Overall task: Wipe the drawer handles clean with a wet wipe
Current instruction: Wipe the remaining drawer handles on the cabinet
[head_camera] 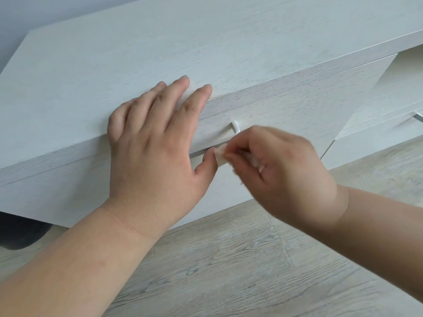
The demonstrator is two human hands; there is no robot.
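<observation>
One handle point(233, 130) being wiped: wet wipe point(220, 154) pinched in right hand point(283, 170); left hand point(151, 133) laid flat, fingers straight, on cabinet point(114, 65). Second handle point(418, 116) judged still pending.

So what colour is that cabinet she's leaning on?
The cabinet is whitewashed wood grain, pale greyish-white, seen in the head view.

Bare hands point(155, 143), sleeveless forearms.
</observation>
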